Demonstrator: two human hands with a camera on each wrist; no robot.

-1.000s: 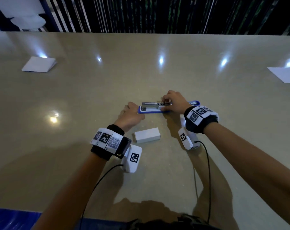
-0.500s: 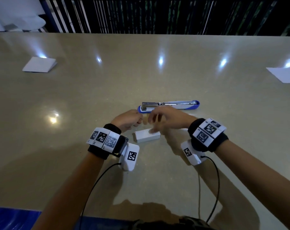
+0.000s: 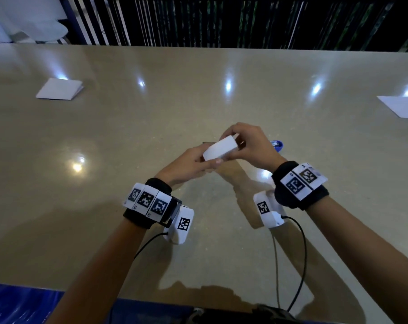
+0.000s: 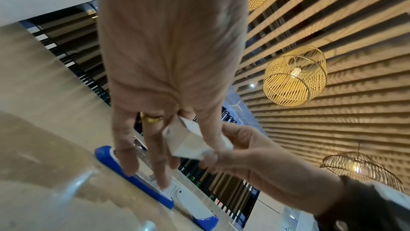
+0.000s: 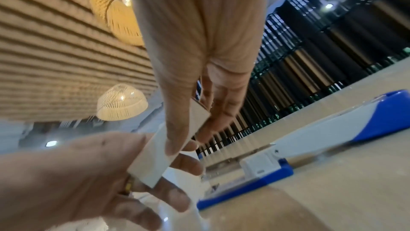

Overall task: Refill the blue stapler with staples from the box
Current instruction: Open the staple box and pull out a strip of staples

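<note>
Both hands hold a small white staple box (image 3: 219, 152) lifted off the tan table (image 3: 104, 206). My left hand (image 3: 210, 163) grips its near end, thumb on top. My right hand (image 3: 232, 146) pinches its far end between thumb and fingers. In the wrist views the box (image 4: 190, 143) (image 5: 177, 140) sits between the fingers of both hands. The blue stapler (image 5: 310, 147) lies swung open flat on the table just behind the hands. In the head view only its blue right tip (image 3: 277, 146) shows; its blue base (image 4: 137, 182) runs under the left fingers.
A folded white paper (image 3: 59, 88) lies far left and a white sheet (image 3: 401, 106) far right. Dark vertical slats (image 3: 221, 19) stand beyond the far edge. Black cables (image 3: 301, 253) trail from the wrist cameras over the near table.
My right hand left the stapler and came back to the box. Both hands then took hold of the box and raised it off the table in front of the stapler.
</note>
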